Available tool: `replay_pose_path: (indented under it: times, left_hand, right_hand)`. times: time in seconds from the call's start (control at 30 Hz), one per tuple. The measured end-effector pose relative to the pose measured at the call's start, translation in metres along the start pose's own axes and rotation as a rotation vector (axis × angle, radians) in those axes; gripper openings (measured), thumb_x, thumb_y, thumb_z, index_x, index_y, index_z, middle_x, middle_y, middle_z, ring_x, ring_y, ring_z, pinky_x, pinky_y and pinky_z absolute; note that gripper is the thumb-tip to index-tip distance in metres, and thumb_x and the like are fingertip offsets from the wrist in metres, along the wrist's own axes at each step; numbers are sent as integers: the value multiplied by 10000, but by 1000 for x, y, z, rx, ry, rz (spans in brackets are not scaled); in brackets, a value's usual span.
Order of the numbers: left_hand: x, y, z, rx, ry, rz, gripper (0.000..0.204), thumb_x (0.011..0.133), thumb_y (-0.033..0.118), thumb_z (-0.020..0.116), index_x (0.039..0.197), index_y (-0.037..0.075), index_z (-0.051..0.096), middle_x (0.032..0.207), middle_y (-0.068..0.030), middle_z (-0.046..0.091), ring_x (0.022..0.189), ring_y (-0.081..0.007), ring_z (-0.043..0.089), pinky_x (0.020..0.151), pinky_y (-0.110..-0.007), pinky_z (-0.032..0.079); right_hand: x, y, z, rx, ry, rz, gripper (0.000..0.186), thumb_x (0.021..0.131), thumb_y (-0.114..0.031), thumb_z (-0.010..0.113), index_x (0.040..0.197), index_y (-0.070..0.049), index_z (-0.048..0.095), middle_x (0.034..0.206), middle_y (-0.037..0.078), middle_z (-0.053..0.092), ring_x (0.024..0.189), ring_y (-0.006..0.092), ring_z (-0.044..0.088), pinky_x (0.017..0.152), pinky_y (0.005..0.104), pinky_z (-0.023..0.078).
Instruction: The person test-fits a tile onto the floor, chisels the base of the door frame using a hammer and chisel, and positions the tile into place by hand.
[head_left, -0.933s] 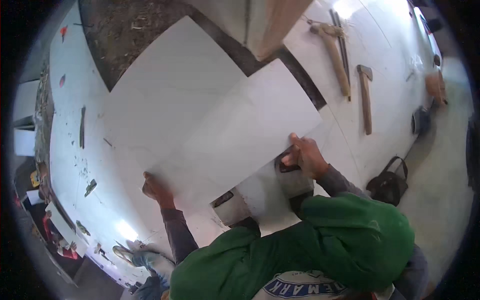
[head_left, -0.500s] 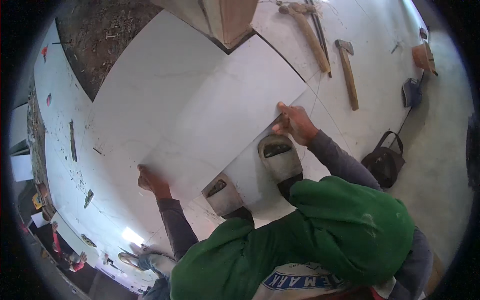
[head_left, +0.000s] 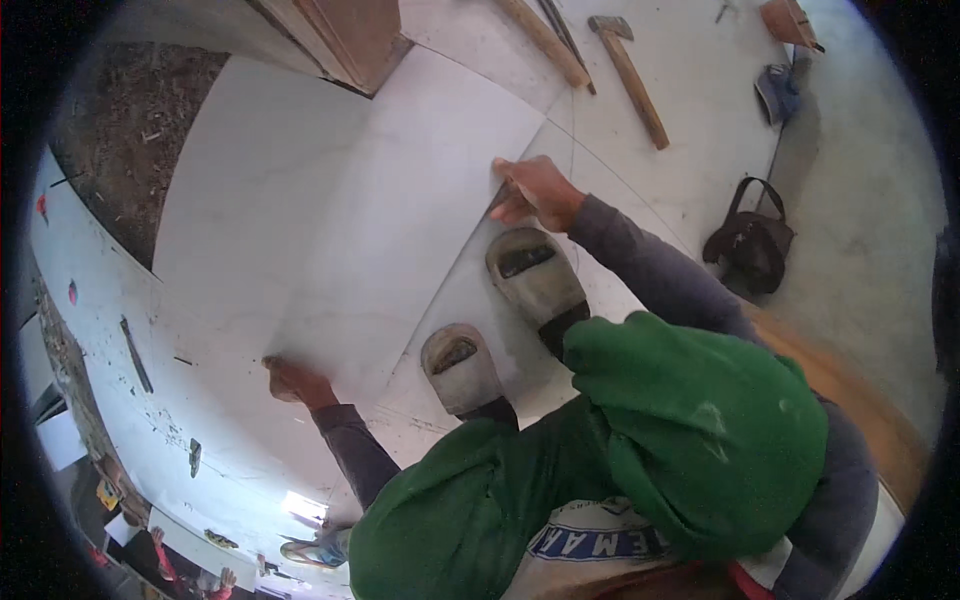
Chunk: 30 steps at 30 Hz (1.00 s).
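A large white floor tile [head_left: 340,200] lies in front of my feet, its cut-out corner around the base of a brownish post [head_left: 365,45]. My right hand [head_left: 540,193] is closed on its near edge by the right corner, thumb above and fingers curled at the underside. Lower left, my left hand [head_left: 300,383] grips the tile's other end; its fingertips are partly hidden. Just short of the near edge stand my two worn slides, the right slide [head_left: 535,285] close below my right hand and the left slide [head_left: 465,385] nearer the left hand.
Beyond the right hand lie a hatchet [head_left: 635,90], a wooden handle [head_left: 545,40] and a dark rod. A black bag [head_left: 755,245], a cap [head_left: 775,95] and an orange-brown container [head_left: 790,22] are farther right. Bare soil [head_left: 130,150] borders the tile's left. Another person's hands [head_left: 225,582] show lower left.
The tile's far right edge has come down, and the dark gap along it has closed. The notch now sits closer around the post. Both hands keep their grip; the view has shifted.
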<state>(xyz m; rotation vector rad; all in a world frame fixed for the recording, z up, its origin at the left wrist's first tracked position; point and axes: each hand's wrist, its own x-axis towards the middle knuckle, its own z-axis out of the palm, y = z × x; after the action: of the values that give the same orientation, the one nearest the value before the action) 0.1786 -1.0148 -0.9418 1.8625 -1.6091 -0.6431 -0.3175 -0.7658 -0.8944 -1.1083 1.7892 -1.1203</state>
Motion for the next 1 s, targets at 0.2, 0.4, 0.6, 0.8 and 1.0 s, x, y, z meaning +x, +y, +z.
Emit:
replay_pose_path:
  times: [0.2, 0.4, 0.6, 0.8, 1.0]
  left_hand:
    - [2, 28, 27, 20, 122, -390, 586, 1062, 451, 541, 673, 12, 541, 646, -40, 506, 595, -217, 443, 555, -441, 407]
    - [22, -28, -25, -195, -182, -356, 499, 1080, 357, 528, 802, -11, 720, 728, -60, 635, 625, -200, 510, 572, -399, 456]
    - [23, 27, -21, -2, -249, -521, 511, 1053, 424, 583, 935, -46, 748, 857, -95, 704, 738, -213, 641, 605, -392, 526]
    - [40, 19, -21, 169, -272, -600, 621, 982, 532, 679, 1001, -86, 730, 946, -129, 719, 778, -235, 675, 591, -400, 557]
    - [39, 15, -33, -5, -208, -511, 613, 940, 504, 801, 913, -102, 717, 814, -115, 681, 636, -197, 638, 518, -357, 579]
  right_hand:
    - [7, 2, -12, 413, 43, 464, 517, 1026, -449, 662, 1010, 64, 600, 900, 284, 744, 705, 308, 764, 621, 413, 628]
    - [12, -33, -2, 612, 115, 801, 568, 1019, -470, 657, 988, 97, 638, 878, 283, 755, 591, 289, 725, 566, 404, 607]
    - [8, -27, -11, 569, 112, 759, 599, 1017, -490, 655, 950, 104, 660, 844, 263, 758, 567, 259, 714, 538, 389, 592]
    - [14, -14, -9, 523, 131, 754, 618, 1051, -461, 610, 942, 145, 661, 796, 258, 747, 512, 258, 693, 463, 352, 570]
    - [22, -21, -7, 461, 132, 790, 622, 1083, -425, 552, 925, 169, 649, 741, 258, 727, 472, 265, 675, 414, 366, 547]
